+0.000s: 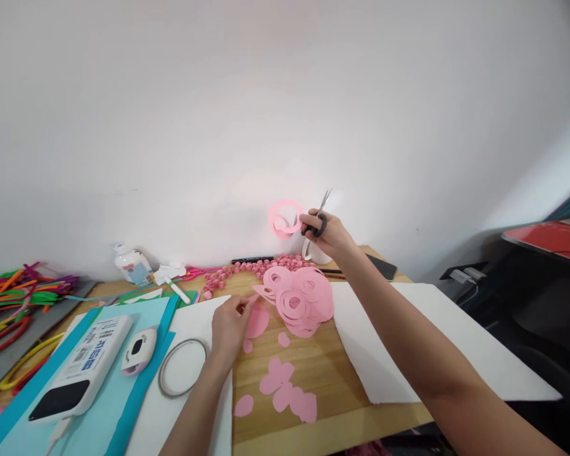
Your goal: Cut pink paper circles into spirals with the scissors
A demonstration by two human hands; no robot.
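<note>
My right hand (323, 233) is raised over the back of the desk, closed round a pair of scissors (321, 211) with the blades pointing up. A pink paper spiral strip (284, 219) hangs from the fingertips of that hand. My left hand (230, 324) rests low on the table, fingers pinched on the edge of a pink paper piece (256, 294). Just to its right lies a pile of pink spiral-cut paper circles (298, 300). Pink offcuts (285, 389) lie on the wooden board (327, 367) in front.
Small pink paper roses (261, 266) line the back of the desk. A white device (80, 367), a small white gadget (140, 348) and a wire ring (183, 367) lie left on blue and white paper. Coloured pipe cleaners (14, 297) far left. White sheet (408, 335) right.
</note>
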